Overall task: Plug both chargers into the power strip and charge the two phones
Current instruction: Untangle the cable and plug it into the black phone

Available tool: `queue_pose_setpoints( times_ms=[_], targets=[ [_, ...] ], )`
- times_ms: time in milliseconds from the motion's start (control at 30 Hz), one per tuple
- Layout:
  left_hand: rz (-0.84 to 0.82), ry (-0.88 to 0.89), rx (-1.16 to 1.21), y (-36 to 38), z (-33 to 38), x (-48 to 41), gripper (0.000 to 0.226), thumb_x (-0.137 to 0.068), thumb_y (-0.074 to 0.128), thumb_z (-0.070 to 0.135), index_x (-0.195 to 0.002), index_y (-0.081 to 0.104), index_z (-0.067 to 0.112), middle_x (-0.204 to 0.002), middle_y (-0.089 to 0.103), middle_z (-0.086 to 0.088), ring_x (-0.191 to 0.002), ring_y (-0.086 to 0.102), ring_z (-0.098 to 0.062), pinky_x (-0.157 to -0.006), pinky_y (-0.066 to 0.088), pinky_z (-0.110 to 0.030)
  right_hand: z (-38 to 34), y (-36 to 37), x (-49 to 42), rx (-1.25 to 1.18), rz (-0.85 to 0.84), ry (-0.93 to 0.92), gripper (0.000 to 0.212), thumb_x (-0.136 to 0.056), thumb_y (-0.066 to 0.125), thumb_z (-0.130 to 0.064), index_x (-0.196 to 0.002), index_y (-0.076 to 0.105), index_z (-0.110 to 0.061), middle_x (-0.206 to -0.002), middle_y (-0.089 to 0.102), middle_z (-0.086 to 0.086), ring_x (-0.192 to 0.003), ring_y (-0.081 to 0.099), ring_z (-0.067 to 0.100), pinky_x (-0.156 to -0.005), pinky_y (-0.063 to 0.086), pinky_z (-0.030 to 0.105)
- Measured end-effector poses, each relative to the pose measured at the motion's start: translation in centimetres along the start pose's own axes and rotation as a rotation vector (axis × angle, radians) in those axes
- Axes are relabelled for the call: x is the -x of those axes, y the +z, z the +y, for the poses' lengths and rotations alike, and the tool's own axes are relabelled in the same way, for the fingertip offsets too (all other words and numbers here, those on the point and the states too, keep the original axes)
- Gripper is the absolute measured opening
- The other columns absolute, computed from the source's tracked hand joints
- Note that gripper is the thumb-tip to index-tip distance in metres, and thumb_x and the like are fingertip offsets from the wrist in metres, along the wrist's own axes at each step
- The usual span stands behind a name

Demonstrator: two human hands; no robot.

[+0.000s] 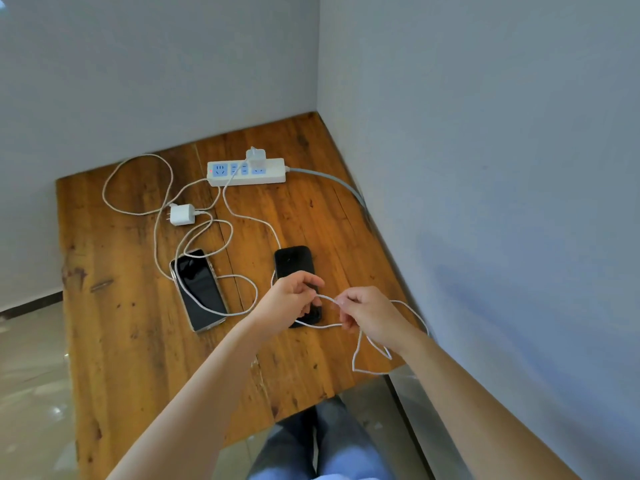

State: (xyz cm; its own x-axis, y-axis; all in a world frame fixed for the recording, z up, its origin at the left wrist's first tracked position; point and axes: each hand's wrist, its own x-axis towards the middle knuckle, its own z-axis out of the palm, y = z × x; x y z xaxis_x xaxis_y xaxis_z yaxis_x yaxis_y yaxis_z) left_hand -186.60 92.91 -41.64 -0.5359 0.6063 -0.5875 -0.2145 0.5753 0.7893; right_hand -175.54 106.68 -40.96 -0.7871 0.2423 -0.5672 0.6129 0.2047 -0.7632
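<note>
A white power strip (pixel 246 172) lies at the back of the wooden table (pixel 131 341). One white charger (pixel 256 156) is plugged into it, and its cable (pixel 242 216) runs forward to my hands. A second white charger (pixel 182 214) lies unplugged to the left, its cable looping over a phone with a clear case (pixel 200 289). A black phone (pixel 294 263) lies beside it, partly under my left hand (pixel 291 299). My left hand pinches the cable over the black phone. My right hand (pixel 367 313) pinches the same cable just to the right.
Grey walls close the table in at the back and right. The strip's grey power cord (pixel 332 181) runs off the right edge. Slack cable (pixel 372 358) hangs past the front right corner. My legs in jeans (pixel 322 445) and a tiled floor show below.
</note>
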Motion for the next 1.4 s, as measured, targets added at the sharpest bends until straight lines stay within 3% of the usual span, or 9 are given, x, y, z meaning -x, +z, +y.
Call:
queue_pose_setpoints(
  times_ms=[200,333,467,700,800,900,1100,1200,1400],
  targets=[
    [0.539,-0.385,-0.071,2.3,-3.1,-4.6,0.04,-0.093,0.052,0.017,-0.131,0.044,0.008,-0.13,0.047,-0.013,-0.102,0.055,-0.023,-0.066,0.051,-0.027,3.0,0.2,-2.0,0.196,0.138,0.049,0.022,-0.098,0.044,-0.031,-0.096,0.064,-0.022,-0.069,0.058,-0.011,-0.059,0.055,0.006,-0.05,0.038,0.013],
    [0.532,-0.522,-0.3,3.5,-5.5,-6.7,0.065,-0.083,0.069,0.033,-0.132,0.036,0.005,-0.137,0.041,-0.017,-0.128,0.037,-0.033,-0.097,0.043,-0.043,4.1,-0.1,-3.2,0.199,0.086,0.11,0.014,-0.096,0.05,-0.022,-0.088,0.061,-0.026,-0.077,0.062,-0.01,-0.069,0.062,0.009,-0.056,0.047,0.014],
    [0.534,-0.524,-0.642,3.8,-6.8,-7.4,0.074,-0.076,0.071,0.049,-0.128,0.041,0.006,-0.134,0.05,-0.014,-0.13,0.035,-0.034,-0.103,0.035,-0.046,4.5,-0.4,-3.8,0.219,0.152,0.102,0.015,-0.096,0.05,-0.019,-0.087,0.061,-0.024,-0.082,0.062,-0.008,-0.07,0.06,0.005,-0.056,0.041,0.01],
    [0.453,-0.625,-0.604,2.6,-6.5,-8.3,0.078,-0.071,0.075,0.049,-0.127,0.045,0.004,-0.132,0.052,-0.015,-0.132,0.034,-0.036,-0.104,0.034,-0.047,3.4,-1.4,-4.2,0.268,0.233,0.055,0.023,-0.098,0.042,-0.015,-0.113,0.059,-0.018,-0.094,0.058,-0.007,-0.068,0.052,0.003,-0.055,0.034,0.01],
    [0.469,-0.575,-0.43,2.3,-6.2,-7.8,0.057,-0.076,0.075,0.04,-0.115,0.052,0.005,-0.114,0.061,-0.013,-0.109,0.056,-0.031,-0.08,0.054,-0.04,3.1,-1.5,-4.4,0.251,0.212,0.072,0.021,-0.098,0.041,-0.013,-0.109,0.058,-0.016,-0.09,0.058,-0.006,-0.061,0.051,0.003,-0.05,0.033,0.009],
    [0.477,-0.488,-0.282,1.5,-5.4,-6.8,0.025,-0.084,0.069,0.031,-0.084,0.058,0.008,-0.082,0.066,-0.008,-0.058,0.056,-0.016,-0.043,0.04,-0.024,2.2,-1.7,-4.2,0.207,0.204,0.049,0.023,-0.1,0.036,-0.023,-0.104,0.058,-0.017,-0.07,0.054,-0.007,-0.052,0.046,0.004,-0.045,0.032,0.013],
    [0.486,-0.502,0.26,-0.2,-1.8,-5.2,0.018,-0.081,0.074,0.018,-0.077,0.061,0.005,-0.073,0.064,-0.009,-0.064,0.065,-0.02,-0.064,0.059,-0.034,-1.3,-2.7,-3.1,0.275,0.237,-0.128,0.024,-0.099,0.04,-0.03,-0.106,0.061,-0.019,-0.077,0.059,-0.009,-0.064,0.054,0.003,-0.055,0.037,0.013],
    [0.442,-0.52,0.629,-1.5,-0.3,-3.9,0.018,-0.081,0.073,0.009,-0.078,0.056,0.003,-0.046,0.05,-0.003,-0.043,0.05,-0.01,-0.046,0.053,-0.026,-2.9,-3.4,-2.2,0.259,0.278,-0.124,0.023,-0.098,0.044,-0.024,-0.105,0.063,-0.014,-0.083,0.06,-0.006,-0.068,0.054,0.002,-0.056,0.036,0.012],
    [0.337,-0.46,1.004,-3.1,2.0,-0.7,0.026,-0.083,0.07,0.006,-0.103,0.058,-0.003,-0.054,0.059,-0.01,-0.043,0.055,-0.009,-0.041,0.052,-0.02,-5.9,-3.9,0.9,0.135,0.333,-0.176,0.028,-0.098,0.043,-0.029,-0.097,0.066,-0.013,-0.062,0.053,-0.007,-0.048,0.046,0.002,-0.043,0.03,0.011]
  ],
)
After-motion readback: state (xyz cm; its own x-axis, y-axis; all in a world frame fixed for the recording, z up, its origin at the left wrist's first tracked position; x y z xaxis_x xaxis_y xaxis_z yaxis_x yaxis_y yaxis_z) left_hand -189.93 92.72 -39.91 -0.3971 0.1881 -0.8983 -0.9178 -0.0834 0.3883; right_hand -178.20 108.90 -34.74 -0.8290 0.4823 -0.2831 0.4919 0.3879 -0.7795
